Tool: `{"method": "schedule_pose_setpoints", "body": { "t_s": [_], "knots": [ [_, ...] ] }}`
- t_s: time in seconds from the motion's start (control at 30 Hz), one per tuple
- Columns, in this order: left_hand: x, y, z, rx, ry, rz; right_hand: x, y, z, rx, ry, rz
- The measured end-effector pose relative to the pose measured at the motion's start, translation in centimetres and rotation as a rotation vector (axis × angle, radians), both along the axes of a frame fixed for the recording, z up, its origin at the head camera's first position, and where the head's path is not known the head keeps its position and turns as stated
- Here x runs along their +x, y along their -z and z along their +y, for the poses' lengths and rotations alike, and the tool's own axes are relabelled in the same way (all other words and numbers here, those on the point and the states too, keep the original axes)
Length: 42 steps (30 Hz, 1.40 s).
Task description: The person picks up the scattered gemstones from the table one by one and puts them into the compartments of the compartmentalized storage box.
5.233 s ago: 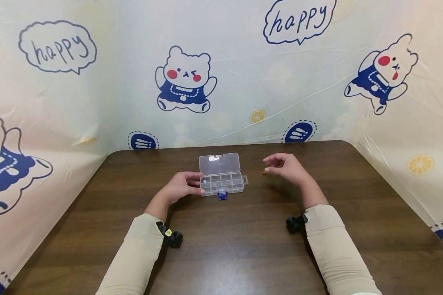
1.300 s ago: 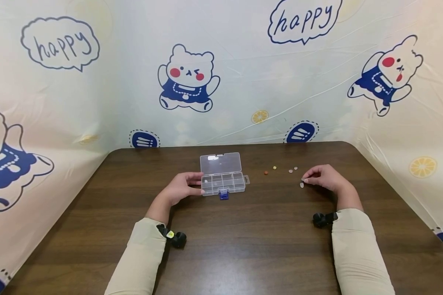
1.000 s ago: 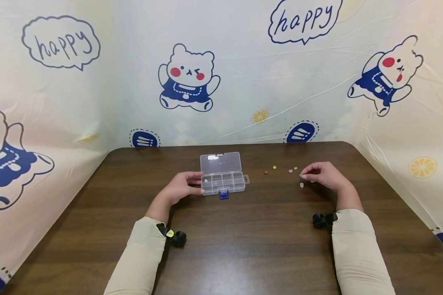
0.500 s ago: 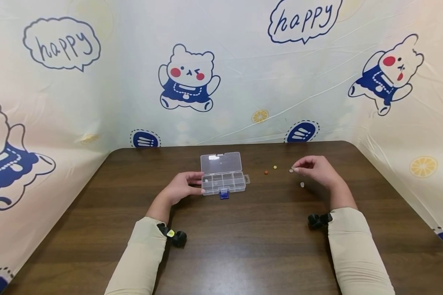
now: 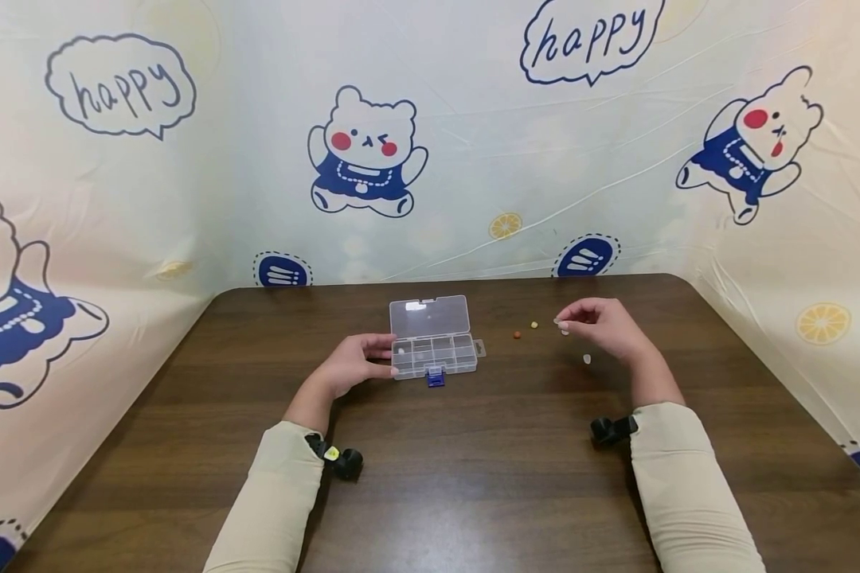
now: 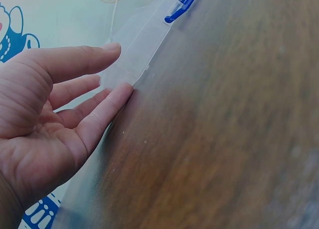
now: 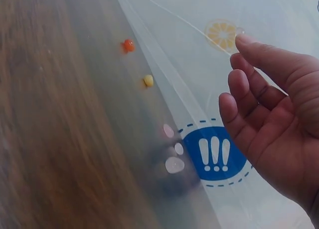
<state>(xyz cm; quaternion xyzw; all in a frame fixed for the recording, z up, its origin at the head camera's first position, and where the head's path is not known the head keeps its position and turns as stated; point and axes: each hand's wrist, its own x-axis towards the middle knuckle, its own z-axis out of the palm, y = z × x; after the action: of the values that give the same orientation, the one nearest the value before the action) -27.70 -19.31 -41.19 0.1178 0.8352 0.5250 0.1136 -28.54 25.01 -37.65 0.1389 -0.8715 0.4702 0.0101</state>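
A clear plastic compartment box [image 5: 433, 356] stands on the table with its lid [image 5: 428, 317] raised and its blue latch [image 5: 435, 377] at the front. My left hand [image 5: 351, 366] holds the box's left end, thumb at the front corner and fingers towards the back. A small whitish piece [image 5: 401, 351] lies in a left compartment. Right of the box, my right hand [image 5: 602, 326] pinches a tiny clear piece [image 7: 240, 32] between thumb and index finger, above the table. Below that hand in the right wrist view are small pale pieces [image 7: 174, 165], flat and rounded.
Between box and right hand lie an orange piece [image 5: 517, 335] and a yellow piece [image 5: 533, 325]. One pale piece [image 5: 587, 359] lies nearer the front. The brown wooden table [image 5: 430, 477] meets a printed cloth backdrop [image 5: 459, 159] at its back edge.
My right hand first moved right, away from the orange piece, and pinched a tiny clear piece. Over the last second it has moved left and up with it. The left hand stays at the box.
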Motion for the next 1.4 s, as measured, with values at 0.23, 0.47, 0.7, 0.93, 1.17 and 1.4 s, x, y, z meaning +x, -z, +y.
{"method": "schedule_pose_setpoints", "body": {
  "t_s": [0.23, 0.47, 0.7, 0.93, 1.17, 1.4],
  "knots": [
    [0.0, 0.0, 0.0, -0.017, -0.020, -0.003, -0.3, 0.2, -0.8, -0.016, -0.013, -0.024],
    [0.1, -0.1, 0.0, -0.021, -0.024, 0.002, -0.3, 0.1, -1.6, -0.013, -0.035, -0.014],
    [0.5, -0.4, 0.1, 0.002, -0.013, -0.006, 0.4, -0.7, -2.6, 0.006, -0.054, -0.025],
    [0.1, 0.3, 0.2, -0.016, -0.038, 0.019, 1.2, -1.5, -3.4, 0.009, -0.086, -0.036],
    [-0.2, 0.3, 0.4, -0.062, -0.029, 0.067, -0.5, 0.3, -3.2, 0.018, -0.095, -0.012],
    [0.0, 0.1, 0.4, -0.111, -0.051, 0.054, -1.0, 0.5, -4.8, 0.000, -0.149, -0.007]
  ]
}}
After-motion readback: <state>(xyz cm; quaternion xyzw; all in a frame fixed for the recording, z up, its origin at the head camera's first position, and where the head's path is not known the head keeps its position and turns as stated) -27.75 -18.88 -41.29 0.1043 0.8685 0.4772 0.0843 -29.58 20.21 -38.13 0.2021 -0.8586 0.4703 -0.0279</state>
